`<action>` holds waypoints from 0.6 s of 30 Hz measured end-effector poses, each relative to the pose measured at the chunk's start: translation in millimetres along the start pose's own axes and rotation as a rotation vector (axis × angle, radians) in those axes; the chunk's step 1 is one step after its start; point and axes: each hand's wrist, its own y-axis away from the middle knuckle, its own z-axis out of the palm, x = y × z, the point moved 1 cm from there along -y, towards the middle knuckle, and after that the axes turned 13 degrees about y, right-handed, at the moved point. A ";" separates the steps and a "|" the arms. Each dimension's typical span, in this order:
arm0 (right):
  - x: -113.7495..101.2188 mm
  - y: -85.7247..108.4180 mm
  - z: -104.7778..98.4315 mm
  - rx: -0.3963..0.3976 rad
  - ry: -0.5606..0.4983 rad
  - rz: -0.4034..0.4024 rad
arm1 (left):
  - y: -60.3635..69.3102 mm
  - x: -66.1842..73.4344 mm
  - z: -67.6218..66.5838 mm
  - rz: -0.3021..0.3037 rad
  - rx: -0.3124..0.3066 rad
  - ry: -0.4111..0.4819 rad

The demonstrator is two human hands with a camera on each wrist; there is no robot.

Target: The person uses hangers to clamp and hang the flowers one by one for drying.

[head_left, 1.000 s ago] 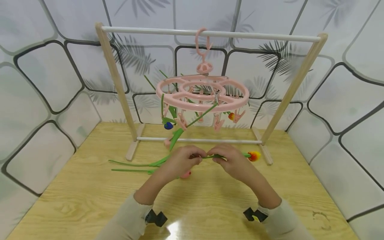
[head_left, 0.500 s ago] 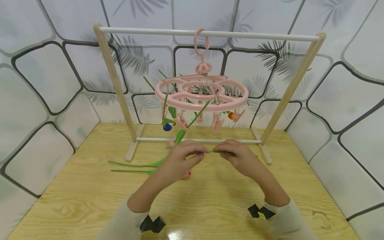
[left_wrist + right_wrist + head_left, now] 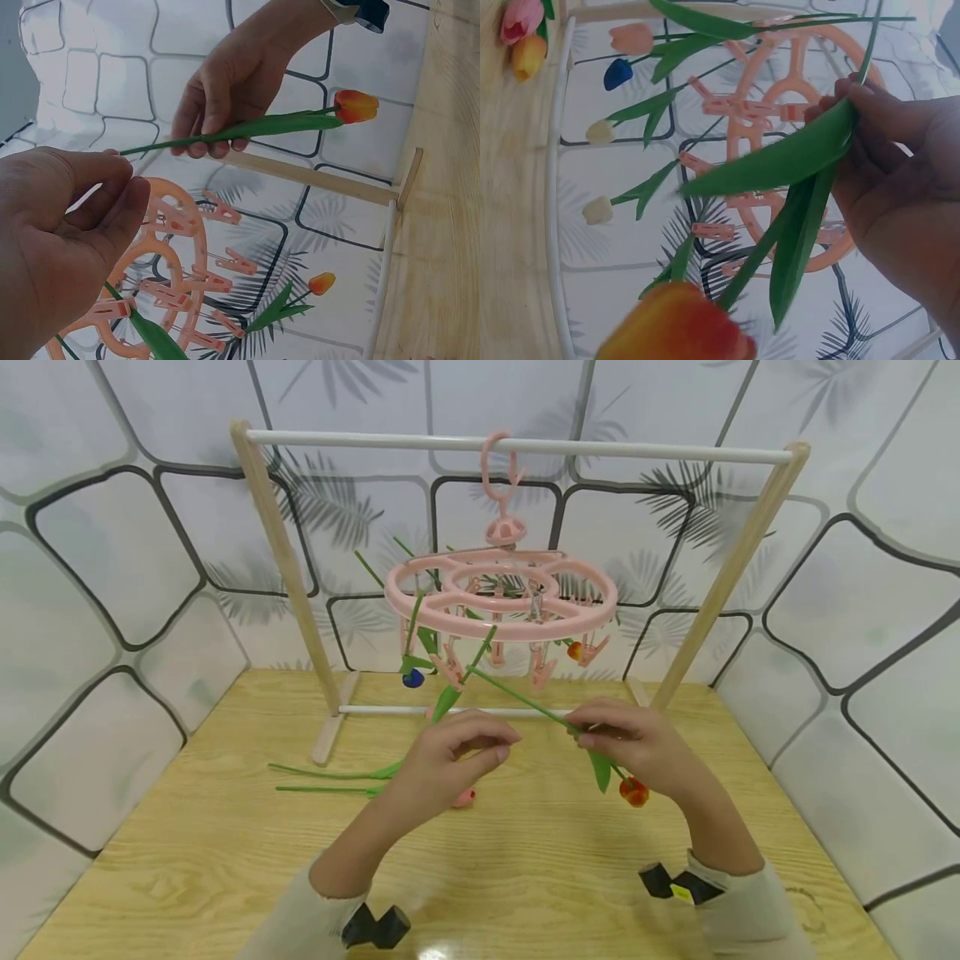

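Observation:
My right hand [image 3: 652, 750] pinches the green stem of a red-orange tulip [image 3: 634, 792]; the bloom hangs low on the right and the bare stem end points up and left, towards the pink clip hanger [image 3: 495, 629]. Below that stem my left hand [image 3: 450, 768] hovers with bent fingers, thumb close to the index finger, nothing seen between them. In the left wrist view the stem end passes at the left fingertips, though contact cannot be told. Long leaves of the tulip [image 3: 671, 322] spread below my right hand [image 3: 900, 172] in the right wrist view.
A wooden stand with a white top bar [image 3: 637, 448] carries the hanger. Clipped on it are a blue tulip [image 3: 413, 678], two white ones [image 3: 598, 211], a pale pink one [image 3: 632, 39] and others. Loose stems [image 3: 322, 788] and a pink bloom [image 3: 464, 797] lie on the table.
My right hand has moved right, away from the left, and the tulip's stem has tilted, its end up and its bloom down. The left hand's fingers no longer meet the stem in the head view.

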 end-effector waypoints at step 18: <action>-21.3 -11.1 47.9 0.229 -0.313 0.235 | -1.5 -23.9 22.7 -0.048 0.055 0.019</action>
